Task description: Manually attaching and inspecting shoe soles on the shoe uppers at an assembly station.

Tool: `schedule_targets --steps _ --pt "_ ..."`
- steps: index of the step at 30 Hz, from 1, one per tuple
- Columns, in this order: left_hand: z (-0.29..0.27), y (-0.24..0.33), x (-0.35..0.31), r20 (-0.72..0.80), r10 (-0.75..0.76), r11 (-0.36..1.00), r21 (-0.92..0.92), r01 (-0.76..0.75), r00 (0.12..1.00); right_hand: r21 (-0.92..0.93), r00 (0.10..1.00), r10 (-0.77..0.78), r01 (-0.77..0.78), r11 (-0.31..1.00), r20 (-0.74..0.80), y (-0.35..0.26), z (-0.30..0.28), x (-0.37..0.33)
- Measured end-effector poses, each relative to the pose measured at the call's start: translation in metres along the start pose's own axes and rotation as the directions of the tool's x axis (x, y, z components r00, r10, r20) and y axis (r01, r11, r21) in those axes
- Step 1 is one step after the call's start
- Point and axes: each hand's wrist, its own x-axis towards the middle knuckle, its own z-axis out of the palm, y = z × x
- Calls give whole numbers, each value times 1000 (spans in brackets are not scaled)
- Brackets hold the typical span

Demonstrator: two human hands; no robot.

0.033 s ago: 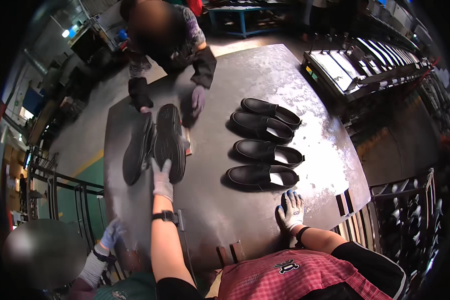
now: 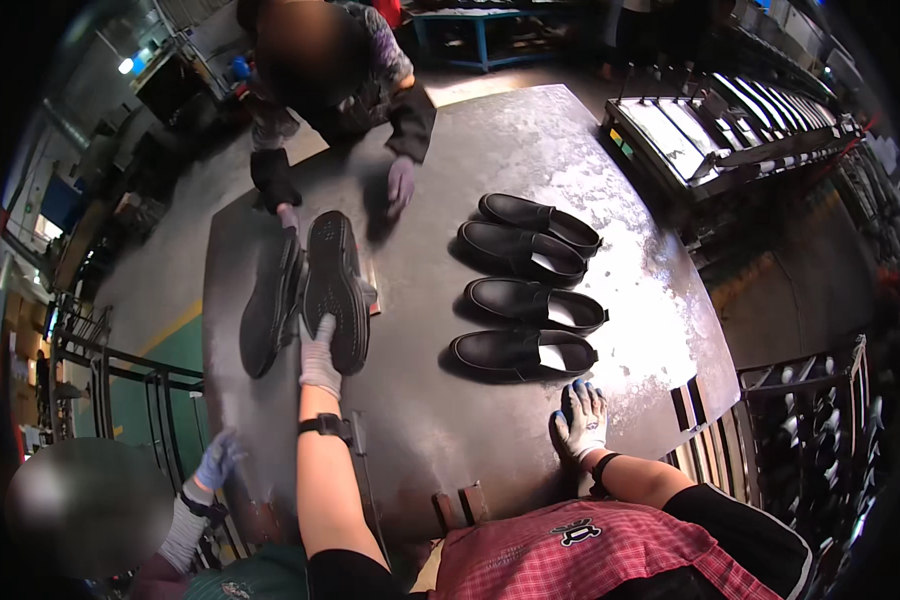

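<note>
Two black shoes lie sole-up on the left part of the metal table. My left hand [image 2: 320, 358], in a pale glove, grips the near end of the right-hand upturned shoe [image 2: 336, 285] by its inner edge. The other upturned shoe [image 2: 268, 310] lies close beside it; a co-worker's gloved hand [image 2: 287, 217] is at its far end. My right hand [image 2: 583, 424], in a white glove with blue fingertips, rests flat on the table with fingers spread. Just beyond it is the nearest of several upright black slip-on shoes [image 2: 500, 353], lined up with toes to the left.
The co-worker's other gloved hand [image 2: 400, 187] hovers over the far side of the table [image 2: 410, 400]. At lower left, another person's blue-gloved hand [image 2: 218, 460] is by the table edge. Metal racks [image 2: 800, 420] stand at the right, and a machine [image 2: 690, 150] at the far right.
My left hand and the upturned shoe in it have shifted slightly left. The other upturned shoe also sits a little further left. My right hand has stayed in place.
</note>
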Motion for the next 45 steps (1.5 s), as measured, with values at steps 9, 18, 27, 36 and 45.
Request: schedule_targets --steps 9,18,27,36,45 --pt "-9 -45 -12 93 -242 891 -372 259 966 -30 1000 7 -7 1000 13 -4 1 -3" --pt "-22 -42 -221 275 -207 912 -293 287 939 53 985 -58 68 996 -163 9 8 -5" --pt "-50 -59 -414 165 -359 912 -146 383 919 471 991 61 4 882 -122 7 3 -73" --pt "-80 -45 -359 358 -270 963 90 254 894 718 969 -111 -83 691 219 -99 -27 -108" --pt "-37 -42 -251 690 -167 984 71 163 705 738 707 -420 -664 -120 569 -215 6 -14"
